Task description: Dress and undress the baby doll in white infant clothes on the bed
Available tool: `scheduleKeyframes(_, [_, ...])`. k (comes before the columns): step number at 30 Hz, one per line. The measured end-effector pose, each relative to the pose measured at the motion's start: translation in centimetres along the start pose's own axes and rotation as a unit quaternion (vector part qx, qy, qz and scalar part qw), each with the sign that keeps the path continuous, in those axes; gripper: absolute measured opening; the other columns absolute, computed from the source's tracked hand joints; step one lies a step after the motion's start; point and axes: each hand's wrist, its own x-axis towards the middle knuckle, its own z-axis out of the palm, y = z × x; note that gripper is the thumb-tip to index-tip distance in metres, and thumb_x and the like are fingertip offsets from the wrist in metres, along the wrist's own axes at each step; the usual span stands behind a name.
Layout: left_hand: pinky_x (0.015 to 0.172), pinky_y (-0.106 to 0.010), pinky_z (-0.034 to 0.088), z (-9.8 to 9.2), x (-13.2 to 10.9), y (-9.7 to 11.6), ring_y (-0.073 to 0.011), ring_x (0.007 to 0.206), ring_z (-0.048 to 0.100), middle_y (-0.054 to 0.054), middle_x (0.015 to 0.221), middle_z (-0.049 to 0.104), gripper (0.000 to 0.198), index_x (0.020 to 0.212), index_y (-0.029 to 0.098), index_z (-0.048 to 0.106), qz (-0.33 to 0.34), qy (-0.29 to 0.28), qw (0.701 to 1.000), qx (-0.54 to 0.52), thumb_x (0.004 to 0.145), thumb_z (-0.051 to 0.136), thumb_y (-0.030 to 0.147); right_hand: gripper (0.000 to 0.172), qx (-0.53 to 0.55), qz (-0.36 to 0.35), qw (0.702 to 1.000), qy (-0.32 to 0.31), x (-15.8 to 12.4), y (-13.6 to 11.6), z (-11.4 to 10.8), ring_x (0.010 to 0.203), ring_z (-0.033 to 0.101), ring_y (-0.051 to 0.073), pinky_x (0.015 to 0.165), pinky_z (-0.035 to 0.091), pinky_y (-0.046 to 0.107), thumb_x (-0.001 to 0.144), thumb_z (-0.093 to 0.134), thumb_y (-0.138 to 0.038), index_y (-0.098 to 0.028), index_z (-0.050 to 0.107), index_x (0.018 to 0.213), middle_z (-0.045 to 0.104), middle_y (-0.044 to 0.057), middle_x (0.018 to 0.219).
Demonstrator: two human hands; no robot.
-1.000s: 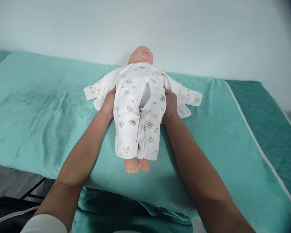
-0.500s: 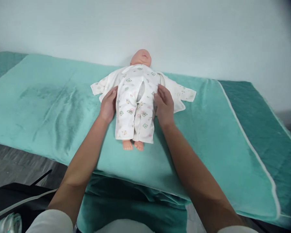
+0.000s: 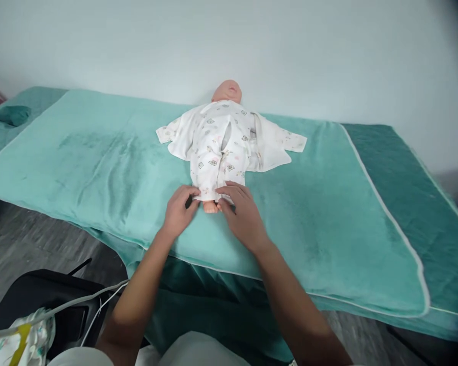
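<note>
A baby doll (image 3: 226, 91) lies on its back on a light teal towel (image 3: 110, 168), head towards the wall. It wears a white printed romper (image 3: 217, 152) whose sleeves are spread flat to both sides and whose front is partly open. The doll's bare feet (image 3: 210, 207) poke out at the bottom. My left hand (image 3: 178, 213) pinches the hem of the left leg cuff between thumb and forefinger. My right hand (image 3: 241, 216) closes thumb and fingers on the right leg cuff, just beside the feet.
A darker teal cover (image 3: 412, 178) lies under the towel at the right. A folded teal cloth (image 3: 7, 114) sits at the far left. Low at the left are a black object (image 3: 41, 300), white cables (image 3: 80, 300) and a printed packet (image 3: 23, 340). A white wall stands behind.
Both hands left the doll's sides and came down to the leg cuffs at its feet. The view has pulled back, so the doll looks smaller and farther away.
</note>
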Motion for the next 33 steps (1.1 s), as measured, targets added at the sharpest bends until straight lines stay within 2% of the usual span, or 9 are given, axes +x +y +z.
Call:
scheduleKeyframes(3, [0.088, -0.035, 0.051, 0.5, 0.3, 0.3, -0.0195, 0.091, 0.066, -0.003, 0.095, 0.072, 0.006, 0.094, 0.024, 0.071, -0.026, 0.030, 0.999, -0.026, 0.094, 0.065, 0.023, 0.018, -0.044, 0.011, 0.999, 0.011, 0.2, -1.2, 0.6, 0.129, 0.059, 0.034, 0.108, 0.049, 0.057, 0.095, 0.060, -0.022, -0.026, 0.066, 0.110, 0.074, 0.009, 0.117])
scheduleKeyframes(6, [0.085, -0.033, 0.051, 0.3, 0.4, 0.4, -0.0177, 0.087, 0.065, -0.002, 0.091, 0.071, 0.007, 0.092, 0.023, 0.071, -0.025, 0.030, 0.995, -0.090, 0.094, 0.069, 0.030, 0.020, -0.095, 0.015, 0.995, 0.020, 0.6, -2.3, 1.4, 0.120, 0.061, 0.035, 0.104, 0.048, 0.056, 0.092, 0.068, -0.027, -0.027, 0.065, 0.112, 0.072, 0.010, 0.119])
scheduleKeyframes(11, [0.084, -0.034, 0.052, -0.2, 0.3, 0.1, -0.0184, 0.087, 0.066, -0.004, 0.091, 0.071, 0.014, 0.092, 0.024, 0.074, -0.016, 0.022, 0.986, -0.165, 0.091, 0.074, 0.037, 0.016, -0.158, 0.025, 0.987, 0.028, 1.4, -2.6, 2.1, 0.100, 0.064, 0.030, 0.102, 0.046, 0.052, 0.090, 0.058, -0.013, -0.026, 0.064, 0.095, 0.071, 0.007, 0.099])
scheduleKeyframes(17, [0.079, -0.031, 0.048, -0.8, -0.4, -0.5, -0.0178, 0.084, 0.062, -0.003, 0.085, 0.067, 0.015, 0.088, 0.022, 0.072, -0.033, 0.005, 0.969, -0.246, 0.087, 0.078, 0.035, 0.014, -0.095, -0.068, 0.992, 0.040, -0.2, -2.8, 0.9, 0.093, 0.066, 0.023, 0.091, 0.051, 0.044, 0.096, 0.057, -0.014, -0.026, 0.064, 0.095, 0.071, 0.004, 0.093])
scheduleKeyframes(21, [0.072, -0.028, 0.041, -1.0, -0.8, -1.1, -0.0166, 0.081, 0.058, -0.002, 0.084, 0.062, 0.017, 0.085, 0.020, 0.067, -0.040, 0.002, 0.943, -0.331, 0.082, 0.079, 0.032, 0.015, -0.038, -0.115, 0.993, 0.010, -1.8, -2.3, 0.0, 0.103, 0.066, 0.023, 0.094, 0.053, 0.044, 0.100, 0.057, -0.016, -0.026, 0.065, 0.107, 0.071, 0.006, 0.102])
scheduleKeyframes(24, [0.073, -0.028, 0.039, -0.9, -0.7, -1.2, -0.0172, 0.080, 0.055, -0.003, 0.083, 0.060, 0.016, 0.087, 0.019, 0.070, -0.023, 0.047, 0.921, -0.387, 0.082, 0.076, 0.033, 0.024, -0.005, -0.085, 0.995, 0.049, -2.7, -0.2, -0.6, 0.113, 0.065, 0.023, 0.099, 0.055, 0.044, 0.098, 0.057, -0.012, -0.025, 0.063, 0.116, 0.069, 0.009, 0.115])
scheduleKeyframes(27, [0.076, -0.030, 0.041, -0.6, -0.3, -1.0, -0.0173, 0.079, 0.054, -0.003, 0.078, 0.059, 0.014, 0.085, 0.020, 0.072, -0.028, 0.089, 0.911, -0.401, 0.086, 0.072, 0.034, 0.031, -0.044, -0.009, 0.994, 0.098, -3.2, 2.4, -0.5, 0.115, 0.062, 0.026, 0.097, 0.055, 0.047, 0.092, 0.059, -0.012, -0.023, 0.060, 0.120, 0.064, 0.012, 0.121])
scheduleKeyframes(30, [0.075, -0.029, 0.040, -0.4, 0.0, -0.9, -0.0160, 0.078, 0.054, -0.003, 0.079, 0.060, 0.014, 0.083, 0.019, 0.072, -0.053, 0.104, 0.917, -0.382, 0.087, 0.073, 0.032, 0.027, -0.075, 0.042, 0.993, 0.080, -2.8, 4.0, 0.1, 0.110, 0.062, 0.028, 0.094, 0.054, 0.047, 0.087, 0.064, -0.016, -0.022, 0.061, 0.113, 0.065, 0.012, 0.115])
scheduleKeyframes(33, [0.072, -0.028, 0.039, -0.2, 0.2, -0.9, -0.0149, 0.074, 0.053, -0.002, 0.075, 0.059, 0.017, 0.080, 0.019, 0.070, -0.069, 0.106, 0.919, -0.373, 0.089, 0.073, 0.032, 0.015, -0.045, 0.048, 0.993, 0.094, -2.1, 4.1, 0.3, 0.094, 0.063, 0.024, 0.084, 0.053, 0.041, 0.088, 0.059, -0.013, -0.022, 0.063, 0.099, 0.068, 0.007, 0.098])
